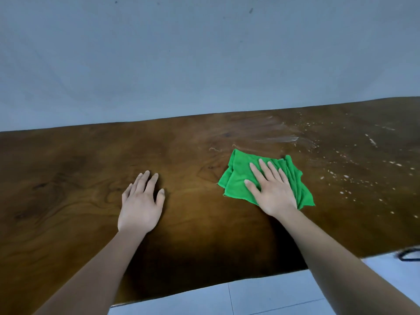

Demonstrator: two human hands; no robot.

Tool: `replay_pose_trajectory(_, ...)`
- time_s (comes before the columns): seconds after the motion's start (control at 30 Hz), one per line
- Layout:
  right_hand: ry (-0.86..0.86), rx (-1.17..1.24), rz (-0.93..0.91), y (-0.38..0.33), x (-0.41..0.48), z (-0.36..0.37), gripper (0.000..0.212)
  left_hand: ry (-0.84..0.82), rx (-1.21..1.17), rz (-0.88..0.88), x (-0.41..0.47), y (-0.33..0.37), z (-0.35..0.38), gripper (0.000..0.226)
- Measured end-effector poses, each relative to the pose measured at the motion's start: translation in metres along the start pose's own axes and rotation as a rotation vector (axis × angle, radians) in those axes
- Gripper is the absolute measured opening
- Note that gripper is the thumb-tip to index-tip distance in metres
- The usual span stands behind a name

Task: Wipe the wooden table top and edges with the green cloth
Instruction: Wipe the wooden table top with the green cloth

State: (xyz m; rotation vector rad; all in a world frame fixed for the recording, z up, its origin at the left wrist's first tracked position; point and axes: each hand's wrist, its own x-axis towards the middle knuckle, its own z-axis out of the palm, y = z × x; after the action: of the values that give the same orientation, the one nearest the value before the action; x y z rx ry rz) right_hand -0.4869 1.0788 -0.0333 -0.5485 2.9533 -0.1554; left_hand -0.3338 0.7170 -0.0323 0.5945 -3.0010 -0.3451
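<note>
I look down through the head camera at a dark wooden table with swirling grain. A plain, pale blue-grey wall rises behind its far edge. My right hand lies flat on the green cloth, fingers straight and slightly spread, pressing it to the wood rather than gripping it. The cloth sits rumpled on the top, right of centre. My left hand rests palm down on bare wood, apart from the cloth on its left, fingers straight and holding nothing. Pale specks dot the right end of the top, and a smeared streak shines just beyond the cloth. Pale floor tiles show below the near edge, and a dark cable lies at far right.
</note>
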Motion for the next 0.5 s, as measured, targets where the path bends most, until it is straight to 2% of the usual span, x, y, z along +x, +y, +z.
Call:
replay_pose_trajectory(0.1,0.008,0.017,0.084,-0.027,-0.03,0.007,0.077,-0.001,-0.002,0.001,0.0,0.0,-0.001,0.068)
replay_pose_trajectory(0.23,0.016,0.04,-0.059,-0.077,-0.074,0.02,0.075,-0.008,-0.011,0.007,-0.001,-0.001,-0.002,0.071)
replay_pose_trajectory(0.37,-0.017,0.041,-0.197,-0.088,-0.105,0.025,0.074,0.019,-0.07,0.019,-0.002,-0.004,-0.003,0.065)
replay_pose_trajectory(0.5,-0.033,0.258,-0.194,-0.074,-0.107,0.006,0.066,0.089,-0.107,0.058,-0.003,-0.002,-0.005,0.056)
